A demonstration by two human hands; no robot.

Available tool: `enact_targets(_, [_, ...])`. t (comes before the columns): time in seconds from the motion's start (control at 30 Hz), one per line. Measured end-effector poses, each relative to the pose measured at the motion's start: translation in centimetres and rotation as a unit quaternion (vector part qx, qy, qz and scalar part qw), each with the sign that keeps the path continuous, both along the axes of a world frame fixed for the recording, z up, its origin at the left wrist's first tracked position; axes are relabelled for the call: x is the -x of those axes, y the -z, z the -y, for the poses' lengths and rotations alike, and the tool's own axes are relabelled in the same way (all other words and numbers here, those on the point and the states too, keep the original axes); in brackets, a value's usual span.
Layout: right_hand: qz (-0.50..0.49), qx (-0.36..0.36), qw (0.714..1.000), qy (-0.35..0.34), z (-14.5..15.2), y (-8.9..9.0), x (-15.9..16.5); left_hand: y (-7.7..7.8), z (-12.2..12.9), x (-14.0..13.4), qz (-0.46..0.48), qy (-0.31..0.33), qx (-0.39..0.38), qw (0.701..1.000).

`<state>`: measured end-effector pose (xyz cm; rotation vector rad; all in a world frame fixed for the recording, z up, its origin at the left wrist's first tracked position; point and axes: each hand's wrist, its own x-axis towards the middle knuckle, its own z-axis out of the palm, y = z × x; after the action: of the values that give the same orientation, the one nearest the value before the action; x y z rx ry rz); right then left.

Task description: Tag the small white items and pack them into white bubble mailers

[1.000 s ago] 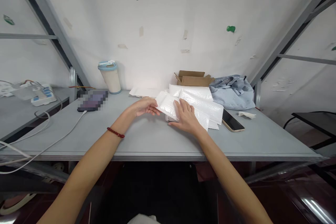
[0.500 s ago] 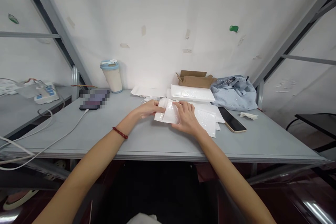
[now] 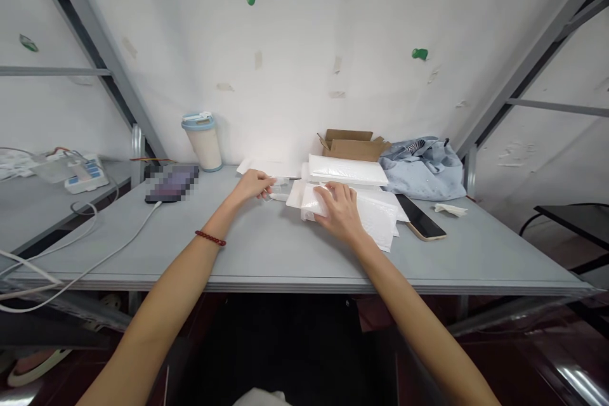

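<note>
My right hand (image 3: 339, 210) grips a white padded bubble mailer (image 3: 311, 201), thumb at its near side and fingers over the top. The mailer's flap (image 3: 295, 193) points left. More flat white bubble mailers (image 3: 378, 219) lie beneath and to the right of this hand. My left hand (image 3: 255, 185), a dark red bead bracelet at its wrist, is left of the mailer with fingertips pinched together. Small clear plastic pieces (image 3: 281, 185) lie right at these fingertips; what exactly the fingers pinch is too small to make out.
Behind the mailers are a thick white mailer (image 3: 348, 170), an open cardboard box (image 3: 353, 147) and a light blue cloth (image 3: 423, 171). A phone (image 3: 421, 218) and a crumpled tissue (image 3: 450, 210) lie right. Leftward stand a lidded cup (image 3: 204, 144) and a charging phone (image 3: 172, 184).
My left hand has let go of the mailer and moved left and slightly back to the clear plastic pieces. My right hand keeps its grip on the mailer.
</note>
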<state>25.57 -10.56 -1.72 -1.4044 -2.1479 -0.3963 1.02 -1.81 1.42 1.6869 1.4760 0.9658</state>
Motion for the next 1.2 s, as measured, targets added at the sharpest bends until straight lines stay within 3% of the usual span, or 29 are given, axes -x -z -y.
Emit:
enact_targets(0.07, [-0.013,0.003,1.0,-0.003,-0.1,0.0,-0.1,0.5,-1.2,1.3,-0.055,-0.104,-0.085,0.989])
enact_targets(0.13, [-0.026,0.01,1.0,-0.009,-0.2,0.1,-0.2,1.2,-2.0,2.3,-0.084,-0.128,-0.108,0.982])
enact_targets(0.27, [-0.027,0.035,0.999,-0.01,-0.3,0.2,-0.2,2.2,-2.7,3.0,-0.089,-0.067,-0.051,0.992])
enact_targets(0.43, [-0.035,0.037,0.999,-0.017,-0.4,0.1,-0.3,2.6,-2.7,2.6,-0.066,-0.042,-0.048,0.996])
enact_targets(0.63, [-0.063,0.027,0.997,-0.032,-0.9,0.6,-0.5,1.1,-1.9,3.0,0.01,-0.037,-0.013,0.999])
enact_targets(0.7, [-0.072,0.029,0.996,-0.035,-1.0,0.7,-0.6,-0.1,-1.3,3.5,0.04,-0.015,-0.003,0.999])
enact_targets(0.8, [-0.083,0.033,0.995,-0.032,-1.1,0.9,-0.6,-1.6,-0.4,3.9,0.079,0.082,0.028,0.993])
enact_targets(0.93, [-0.092,0.041,0.994,-0.03,-1.2,1.0,-0.5,-2.1,0.9,2.5,0.025,0.201,0.071,0.977])
enact_targets(1.1, [-0.101,0.05,0.993,-0.029,-1.2,1.0,-0.5,-1.5,2.2,-0.8,0.002,0.23,0.06,0.971])
enact_targets(1.2, [-0.109,0.046,0.993,-0.028,-1.3,1.0,-0.5,-1.8,2.3,-0.9,0.034,0.234,0.052,0.97])
